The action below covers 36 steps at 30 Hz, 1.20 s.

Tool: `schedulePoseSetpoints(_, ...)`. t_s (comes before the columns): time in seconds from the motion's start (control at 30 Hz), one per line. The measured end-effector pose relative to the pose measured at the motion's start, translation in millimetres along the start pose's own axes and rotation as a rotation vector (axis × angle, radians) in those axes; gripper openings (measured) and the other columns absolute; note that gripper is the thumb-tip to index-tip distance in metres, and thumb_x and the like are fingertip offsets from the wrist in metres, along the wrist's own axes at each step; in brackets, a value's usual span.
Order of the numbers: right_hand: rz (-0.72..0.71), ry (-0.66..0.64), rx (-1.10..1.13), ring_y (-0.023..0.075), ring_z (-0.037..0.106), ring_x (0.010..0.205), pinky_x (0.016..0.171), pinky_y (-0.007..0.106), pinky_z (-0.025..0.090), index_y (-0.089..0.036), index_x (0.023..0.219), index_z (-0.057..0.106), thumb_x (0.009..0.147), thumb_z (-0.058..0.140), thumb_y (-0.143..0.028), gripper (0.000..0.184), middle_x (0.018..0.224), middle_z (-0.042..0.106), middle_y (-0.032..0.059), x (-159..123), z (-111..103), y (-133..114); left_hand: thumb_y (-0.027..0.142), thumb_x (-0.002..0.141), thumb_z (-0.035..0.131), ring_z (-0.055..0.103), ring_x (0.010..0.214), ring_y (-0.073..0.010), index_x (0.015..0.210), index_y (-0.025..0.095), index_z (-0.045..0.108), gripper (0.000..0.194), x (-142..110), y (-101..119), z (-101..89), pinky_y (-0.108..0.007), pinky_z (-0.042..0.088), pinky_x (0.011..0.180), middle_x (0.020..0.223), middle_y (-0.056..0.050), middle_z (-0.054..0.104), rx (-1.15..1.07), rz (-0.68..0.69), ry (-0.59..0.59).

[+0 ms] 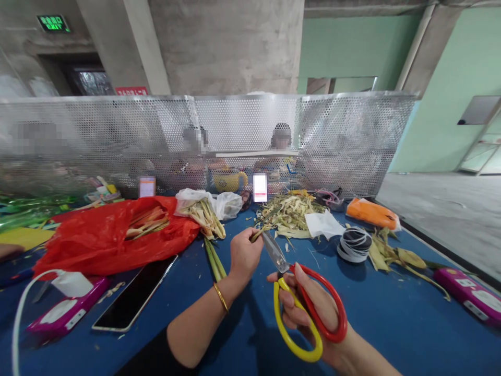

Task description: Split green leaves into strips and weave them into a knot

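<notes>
In my right hand (313, 308) I grip a pair of scissors (276, 256) with one red and one yellow handle loop. The blades point away from me and to the left, and look nearly closed. My left hand (246, 253) pinches a thin piece of plant leaf (258, 235) right by the blade tips. Green stalks (214, 261) lie on the blue table (188, 308) beside my left wrist. Just beyond the blades sits a pile of pale green and yellow leaf scraps (291, 211).
A red plastic bag (97, 240) with dried leaves lies left, near a black phone (136, 295) and a purple power strip (72, 308). To the right are a roll of white tape (354, 244) and an orange packet (371, 213). A perforated metal screen (242, 122) stands behind.
</notes>
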State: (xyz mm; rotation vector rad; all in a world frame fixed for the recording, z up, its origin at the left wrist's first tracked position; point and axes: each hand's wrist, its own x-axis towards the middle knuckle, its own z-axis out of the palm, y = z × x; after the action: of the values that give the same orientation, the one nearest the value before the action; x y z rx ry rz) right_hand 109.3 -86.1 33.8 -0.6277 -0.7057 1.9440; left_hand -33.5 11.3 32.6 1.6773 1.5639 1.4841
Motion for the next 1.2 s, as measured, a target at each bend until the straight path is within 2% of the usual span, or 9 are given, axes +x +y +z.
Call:
schedulePoseSetpoints(0.17,-0.002,0.020,-0.054,0.0007,0.026,0.036,0.042,0.019,0.028,-0.011,0.096,0.064,0.089,0.050,-0.049,0.041,0.060,0.047,-0.0038,1,0,1,0.028,0.077,0.048,0.035,0.050,-0.0088,0.054,0.016,0.053,0.026,1,-4,2.5,-0.022,0.027,0.051,0.048,0.005,0.042,0.062,0.045,0.010)
schedulePoseSetpoints(0.27,-0.026,0.049,-0.126,0.0006,0.027,0.037,0.043,0.019,0.028,-0.012,0.096,0.063,0.089,0.050,-0.049,0.041,0.060,0.046,-0.0043,2,-2,-5,0.031,0.075,0.052,0.037,0.052,-0.0089,0.058,0.016,0.057,0.023,4,-3,0.9,-0.022,0.029,0.053,0.051,0.005,0.046,0.012,0.007,-0.005)
schedulePoseSetpoints(0.4,-0.076,0.142,-0.431,0.0027,0.034,0.041,0.042,0.018,0.025,-0.014,0.092,0.061,0.085,0.053,-0.054,0.041,0.061,0.047,-0.0039,4,-19,-23,0.034,0.068,0.064,0.040,0.052,-0.0082,0.067,0.014,0.062,0.020,9,1,-3.1,-0.021,0.031,0.051,0.055,0.004,0.050,-0.207,-0.193,-0.056)
schedulePoseSetpoints(0.53,-0.080,0.278,-0.883,0.0070,0.037,0.039,0.039,0.020,0.027,-0.017,0.080,0.057,0.075,0.060,-0.060,0.044,0.054,0.044,-0.0054,2,-52,-46,0.033,0.067,0.067,0.026,0.040,-0.0046,0.067,0.016,0.054,0.022,19,6,1.3,-0.019,0.019,0.041,0.045,0.010,0.035,-0.407,-0.422,-0.187)
schedulePoseSetpoints(0.7,-0.206,0.312,-1.367,0.0140,0.048,0.058,0.054,0.025,0.038,-0.019,0.083,0.062,0.073,0.066,-0.045,0.028,0.064,0.057,-0.0012,-11,-83,-63,0.027,0.066,0.074,0.021,0.037,-0.0023,0.065,0.015,0.052,0.025,60,13,21.4,-0.017,0.011,0.038,0.044,0.010,0.031,-0.420,-0.495,-0.280)
schedulePoseSetpoints(0.87,-0.161,0.320,-1.534,0.0189,0.055,0.064,0.060,0.027,0.041,-0.019,0.103,0.064,0.077,0.059,-0.046,0.037,0.073,0.066,0.0027,-29,-87,-75,0.026,0.071,0.073,0.028,0.037,-0.0027,0.071,0.013,0.053,0.024,105,19,25.9,-0.015,0.011,0.036,0.051,0.003,0.046,-0.454,-0.639,-0.398)
schedulePoseSetpoints(0.93,-0.136,0.277,-1.611,0.0186,0.055,0.064,0.059,0.027,0.040,-0.020,0.108,0.064,0.078,0.059,-0.046,0.040,0.072,0.066,0.0026,-35,-85,-83,0.028,0.076,0.070,0.030,0.038,-0.0032,0.077,0.013,0.053,0.022,107,20,18.7,-0.014,0.011,0.035,0.055,0.001,0.048,-0.500,-0.674,-0.417)
schedulePoseSetpoints(1.0,-0.059,0.151,-1.651,0.0160,0.052,0.060,0.056,0.024,0.038,-0.020,0.107,0.065,0.077,0.060,-0.044,0.038,0.068,0.063,0.0008,-38,-81,-93,0.029,0.079,0.065,0.030,0.038,-0.0026,0.080,0.014,0.052,0.020,99,23,7.5,-0.013,0.011,0.035,0.058,0.001,0.049,-0.557,-0.689,-0.427)
schedulePoseSetpoints(1.2,0.306,-0.429,-1.488,0.0108,0.049,0.059,0.053,0.019,0.036,-0.017,0.100,0.072,0.066,0.073,-0.036,0.039,0.069,0.062,-0.0014,-30,-65,-106,0.026,0.084,0.058,0.027,0.038,0.0009,0.083,0.012,0.054,0.015,45,27,-39.3,-0.012,0.013,0.033,0.066,0.002,0.048,-0.718,-0.696,-0.392)
